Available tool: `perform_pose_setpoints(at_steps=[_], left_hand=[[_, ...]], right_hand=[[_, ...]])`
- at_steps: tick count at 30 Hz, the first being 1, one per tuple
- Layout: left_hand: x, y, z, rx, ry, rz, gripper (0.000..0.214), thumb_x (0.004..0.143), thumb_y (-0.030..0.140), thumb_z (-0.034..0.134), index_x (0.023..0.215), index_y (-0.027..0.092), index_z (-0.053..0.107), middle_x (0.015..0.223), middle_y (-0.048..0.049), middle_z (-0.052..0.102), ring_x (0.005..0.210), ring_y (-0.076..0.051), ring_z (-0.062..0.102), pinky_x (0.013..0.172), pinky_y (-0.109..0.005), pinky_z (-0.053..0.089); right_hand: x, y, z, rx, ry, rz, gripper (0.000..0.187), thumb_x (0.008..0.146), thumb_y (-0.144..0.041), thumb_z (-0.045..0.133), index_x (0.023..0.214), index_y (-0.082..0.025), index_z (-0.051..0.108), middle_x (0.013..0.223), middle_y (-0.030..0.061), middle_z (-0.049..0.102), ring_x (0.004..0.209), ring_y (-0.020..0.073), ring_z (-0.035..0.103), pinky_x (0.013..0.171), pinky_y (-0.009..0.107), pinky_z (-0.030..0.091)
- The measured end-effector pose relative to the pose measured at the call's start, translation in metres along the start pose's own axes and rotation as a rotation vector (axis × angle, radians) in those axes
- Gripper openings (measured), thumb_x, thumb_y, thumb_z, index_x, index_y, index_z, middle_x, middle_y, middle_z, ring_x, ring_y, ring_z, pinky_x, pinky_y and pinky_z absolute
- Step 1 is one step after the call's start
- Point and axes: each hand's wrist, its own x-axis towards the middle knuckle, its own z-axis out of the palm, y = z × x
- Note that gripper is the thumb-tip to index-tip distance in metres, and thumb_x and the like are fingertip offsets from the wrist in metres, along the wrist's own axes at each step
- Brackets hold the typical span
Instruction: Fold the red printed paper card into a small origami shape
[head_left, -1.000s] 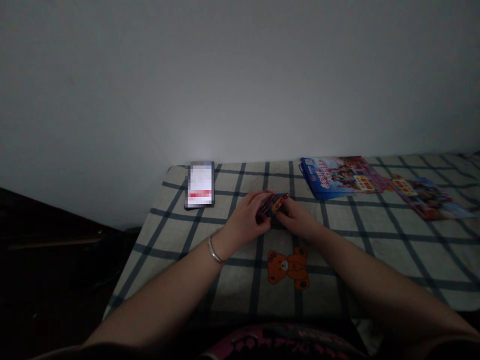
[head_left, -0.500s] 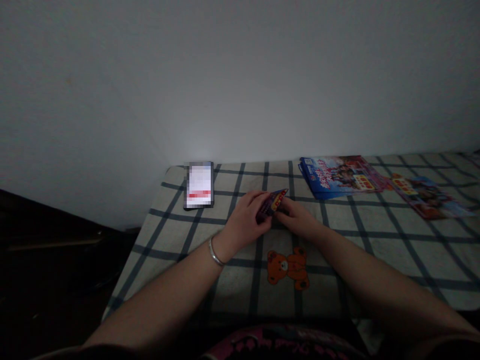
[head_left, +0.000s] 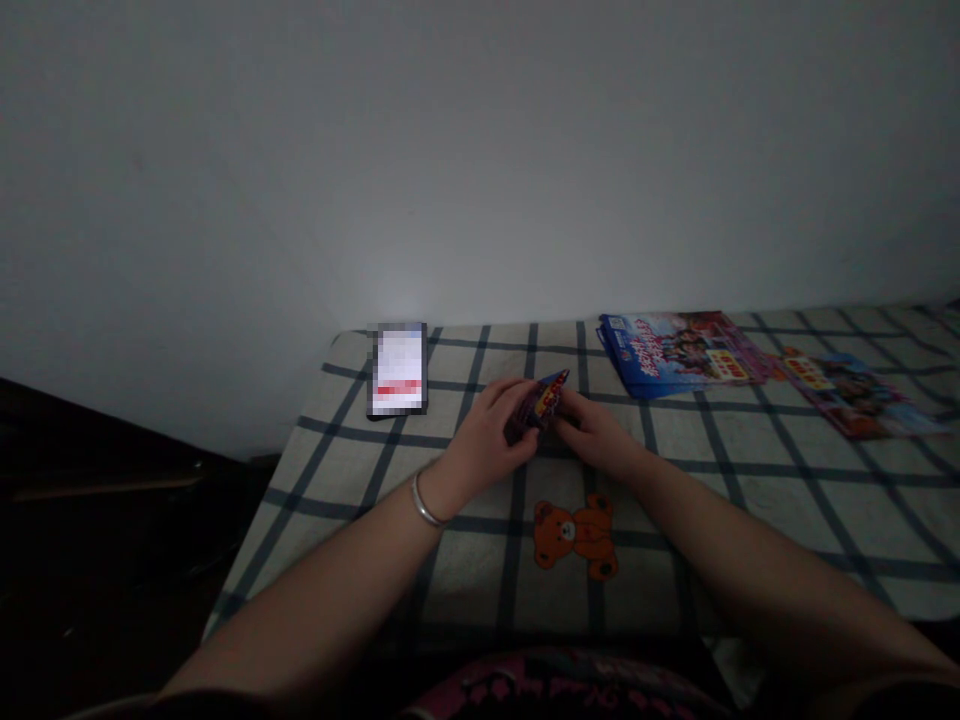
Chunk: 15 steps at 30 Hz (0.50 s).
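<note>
One glossy folded paper (head_left: 552, 397) tilting steeper now; I'm seeing left hand (head_left: 487, 430) gripping, not discerning right hand (head_left: 598, 434) grip.

Lit phone (head_left: 400, 368) on a checked tablecloth (head_left: 341, 465) near a grey wall (head_left: 480, 160)
</note>
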Motion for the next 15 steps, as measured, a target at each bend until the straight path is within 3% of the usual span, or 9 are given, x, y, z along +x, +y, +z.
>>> perform_pose_setpoints(at_steps=[6, 15], left_hand=[[0.0014, -0.0053, -0.0012, -0.039, 0.0, 0.029, 0.06, 0.08, 0.014, 0.055, 0.138, 0.02, 0.042, 0.135, -0.0116, 0.048, 0.127, -0.026, 0.047, 0.11, -0.048, 0.041], [0.0014, -0.0085, -0.0032, -0.095, -0.004, 0.014, 0.06, 0.08, 0.015, 0.055, 0.138, 0.021, 0.043, 0.135, -0.0114, 0.049, 0.127, -0.025, 0.048, 0.108, -0.048, 0.043]], right_hand=[[0.0013, 0.0059, -0.0028, -0.129, 0.065, 0.005, 0.034, 0.082, -0.011, 0.05, 0.111, -0.021, 0.064, 0.109, 0.0062, 0.071, 0.103, 0.0236, 0.064, 0.093, 0.041, 0.049], [0.0007, 0.0064, -0.0038, -0.255, 0.053, -0.011, 0.03, 0.085, -0.01, 0.048, 0.105, -0.022, 0.067, 0.098, 0.0055, 0.071, 0.095, 0.0225, 0.064, 0.087, 0.038, 0.05]])
